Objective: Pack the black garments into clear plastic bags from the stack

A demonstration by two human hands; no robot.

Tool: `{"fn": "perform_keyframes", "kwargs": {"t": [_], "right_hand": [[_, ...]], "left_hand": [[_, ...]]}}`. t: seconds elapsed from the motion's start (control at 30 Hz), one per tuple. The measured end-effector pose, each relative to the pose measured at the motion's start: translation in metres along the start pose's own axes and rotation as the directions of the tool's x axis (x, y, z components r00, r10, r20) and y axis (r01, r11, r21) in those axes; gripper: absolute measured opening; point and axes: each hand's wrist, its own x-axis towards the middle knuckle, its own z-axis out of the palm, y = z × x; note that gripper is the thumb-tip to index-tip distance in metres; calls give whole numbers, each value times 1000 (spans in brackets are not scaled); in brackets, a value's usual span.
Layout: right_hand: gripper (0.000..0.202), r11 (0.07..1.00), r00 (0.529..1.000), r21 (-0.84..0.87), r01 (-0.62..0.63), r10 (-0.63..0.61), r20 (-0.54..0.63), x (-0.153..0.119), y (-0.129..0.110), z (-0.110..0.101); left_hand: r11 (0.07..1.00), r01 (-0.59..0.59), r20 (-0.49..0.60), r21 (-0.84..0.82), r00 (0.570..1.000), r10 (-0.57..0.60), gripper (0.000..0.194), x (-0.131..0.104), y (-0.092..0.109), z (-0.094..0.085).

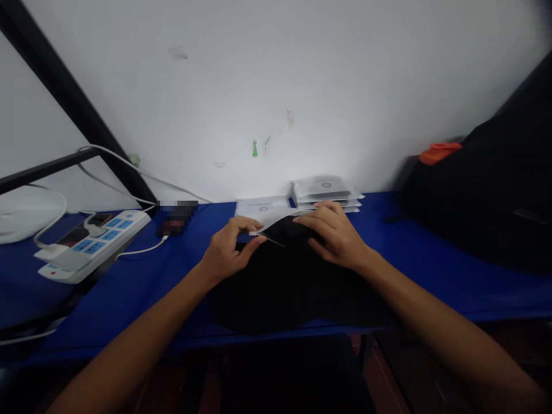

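Observation:
Between my two hands is a thin white packet (pixel 276 216), bent upward in the middle, with a dark inside or underside. My left hand (pixel 233 246) pinches its left end between thumb and fingers. The fingers of my right hand (pixel 331 234) are bent over its right edge, the thumb lower down. Beneath both hands lies a black cloth or bag (pixel 293 293) whose shape is hard to make out. Behind them a flat white packet (pixel 245 207) rests on the table, next to a stack of similar packets (pixel 323 187) against the wall.
On the blue table (pixel 431 253), a power strip (pixel 95 247) with white cables and a dark phone-like device (pixel 177 218) on a cable lie left. A large black bag (pixel 487 201) with an orange item (pixel 440 153) stands right. A black frame bar (pixel 77 86) slants at the left.

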Motion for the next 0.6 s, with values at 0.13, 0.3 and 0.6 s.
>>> {"fn": "perform_keyframes", "kwargs": {"t": [0.13,0.3,0.6], "right_hand": [[43,986,970,160,-41,77,-229,-5,-3,0],[36,961,936,270,-56,145,-322,-6,2,-6],[34,967,903,243,-76,-37,429,-1,9,5]], "left_hand": [[985,-77,-123,151,988,96,19,8,-10,-9],[967,-21,-151,255,987,61,18,9,-42,-14],[942,215,344,258,891,-297,31,-14,-123,3]]}}
